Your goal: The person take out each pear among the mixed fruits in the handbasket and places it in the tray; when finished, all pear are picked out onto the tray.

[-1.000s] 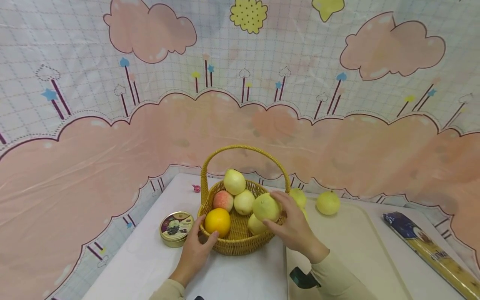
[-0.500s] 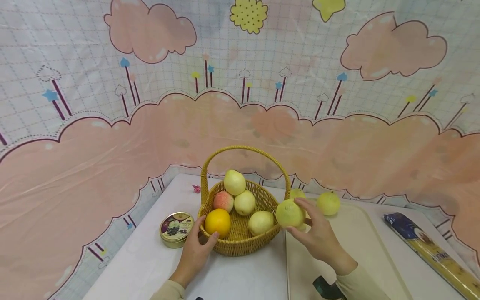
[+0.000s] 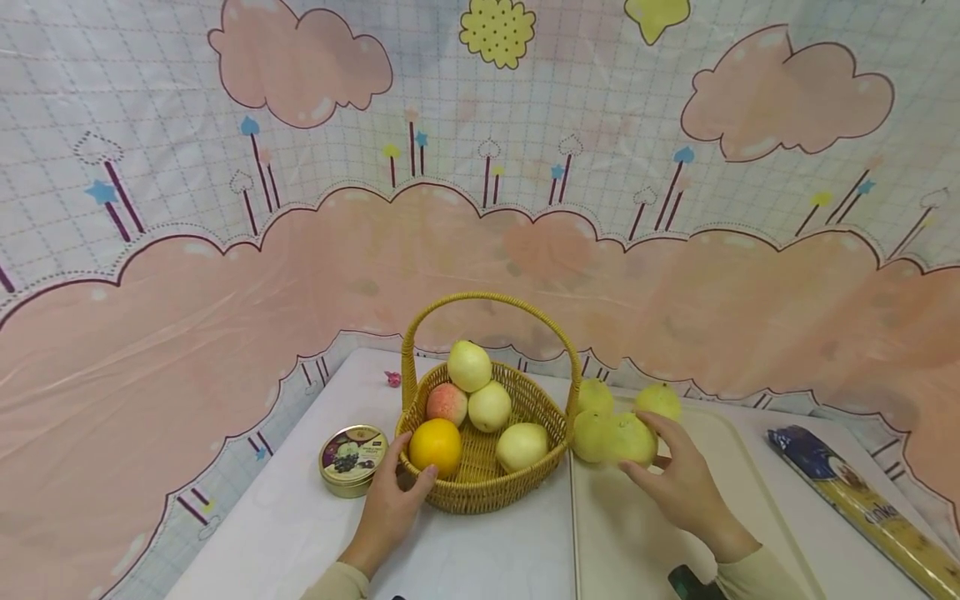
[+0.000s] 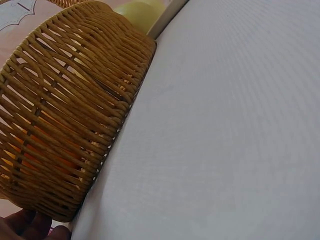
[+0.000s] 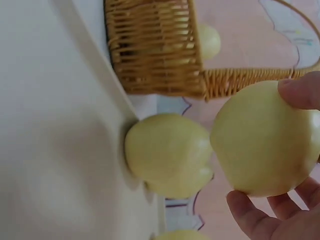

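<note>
A woven wicker basket with an arched handle stands on the white table. My left hand grips its near left side, thumb at the front rim; in the left wrist view, fingertips show at the basket's lower edge. Inside lie an orange, a peach and several pale yellow pears. Right of the basket, my right hand holds another pear above the cream tray, thumb on one side and fingers on the other. A pear on the tray is just beside the held one.
More pears sit at the tray's far end. A round tin stands left of the basket, and a small pink wrapped item lies behind it. Along the right side is a long gold-and-blue packet. A printed curtain hangs behind the table.
My right hand has carried the pear out from over the basket, rightward to above the tray. My left hand has stayed on the basket.
</note>
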Demonstrator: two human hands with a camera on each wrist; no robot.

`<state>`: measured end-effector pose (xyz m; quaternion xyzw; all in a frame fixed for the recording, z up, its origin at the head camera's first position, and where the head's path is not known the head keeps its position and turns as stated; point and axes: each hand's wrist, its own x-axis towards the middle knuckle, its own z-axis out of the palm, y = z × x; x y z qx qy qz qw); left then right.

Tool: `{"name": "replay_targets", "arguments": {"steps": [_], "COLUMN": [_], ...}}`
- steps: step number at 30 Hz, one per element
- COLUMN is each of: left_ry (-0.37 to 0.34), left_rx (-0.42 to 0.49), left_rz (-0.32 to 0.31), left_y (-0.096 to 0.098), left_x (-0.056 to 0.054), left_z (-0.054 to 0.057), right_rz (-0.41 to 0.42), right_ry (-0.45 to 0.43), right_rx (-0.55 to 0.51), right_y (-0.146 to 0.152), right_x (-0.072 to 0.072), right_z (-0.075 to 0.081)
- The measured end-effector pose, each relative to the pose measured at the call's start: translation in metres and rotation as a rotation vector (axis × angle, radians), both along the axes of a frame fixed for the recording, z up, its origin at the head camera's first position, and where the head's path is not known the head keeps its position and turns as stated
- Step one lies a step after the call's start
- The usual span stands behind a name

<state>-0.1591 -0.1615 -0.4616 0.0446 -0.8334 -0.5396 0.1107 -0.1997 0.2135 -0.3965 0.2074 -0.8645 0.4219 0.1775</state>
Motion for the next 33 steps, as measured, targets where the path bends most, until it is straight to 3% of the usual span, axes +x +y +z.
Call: {"name": "replay_targets", "arguments": {"steps": [16, 33], "left_ry": [-0.01, -0.017], "left_rx": [0.014, 0.015], "left_rz": [-0.001, 0.001], "left_y": [-0.001, 0.0], "left_x": [0.002, 0.001], "left_z": [0.001, 0.001], "right_rz": [-0.164, -0.185], "right_ry": [-0.208, -0.328], "right_rx": [0.067, 0.132], "right_y": [0.044, 0.062], "right_x": [-0.016, -0.032], "right_z": [-0.025, -0.044]}}
